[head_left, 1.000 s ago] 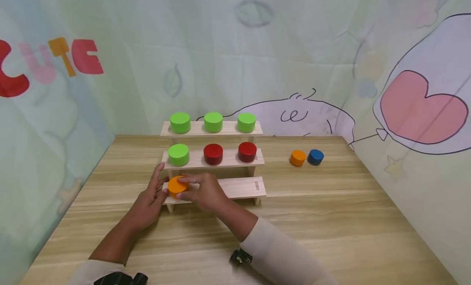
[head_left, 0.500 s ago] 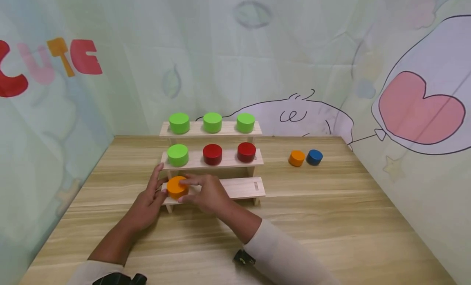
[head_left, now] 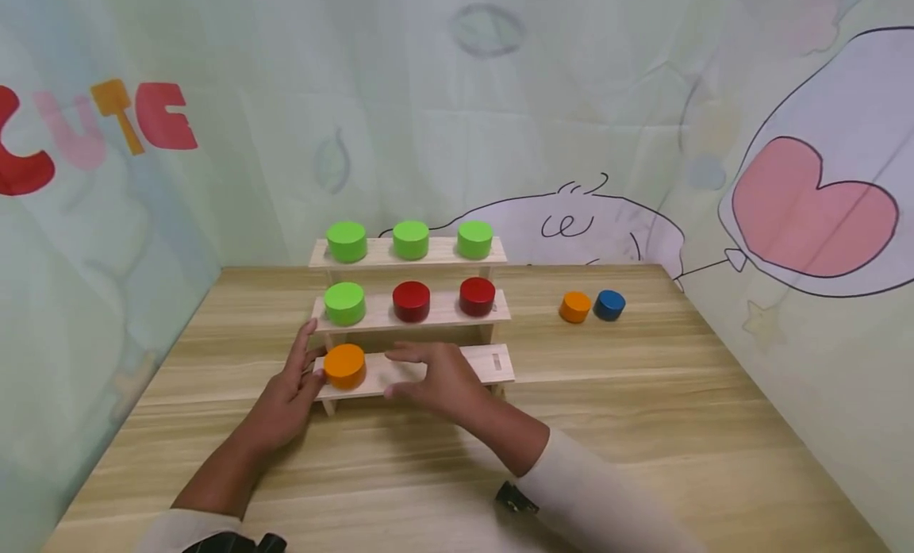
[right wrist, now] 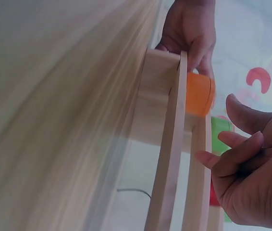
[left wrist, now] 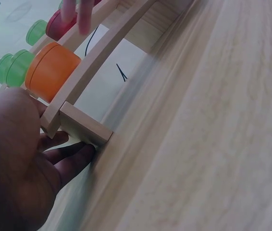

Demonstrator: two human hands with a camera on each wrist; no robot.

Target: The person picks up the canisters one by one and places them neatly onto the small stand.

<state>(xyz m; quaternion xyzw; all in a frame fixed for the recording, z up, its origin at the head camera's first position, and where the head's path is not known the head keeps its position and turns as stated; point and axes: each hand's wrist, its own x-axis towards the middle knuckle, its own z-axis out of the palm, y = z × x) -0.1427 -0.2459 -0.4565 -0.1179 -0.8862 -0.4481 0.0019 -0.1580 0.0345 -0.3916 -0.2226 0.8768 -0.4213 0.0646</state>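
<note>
A three-tier wooden display rack [head_left: 443, 368] stands on the table. My left hand [head_left: 286, 402] holds the left end of its lowest tier; in the left wrist view the fingers [left wrist: 73, 163] lie against the end leg, below the board. An orange round block [head_left: 345, 366] sits at the left end of that tier, right beside the left hand. My right hand [head_left: 446, 378] hovers over the tier's middle, apart from the orange block, thumb and fingers spread with nothing between them. Green round blocks [head_left: 410, 240] line the top tier; a green block [head_left: 345, 303] and two red blocks [head_left: 411, 301] occupy the middle one.
To the right of the rack, another orange round block [head_left: 574, 307] and a blue round block [head_left: 610, 305] sit side by side on the wooden table [head_left: 643, 426]. A printed curtain [head_left: 271, 124] encloses the back and sides.
My right hand has let go of the orange block and drawn back to the right along the lowest tier. The block stays at the left end; my left hand keeps its place.
</note>
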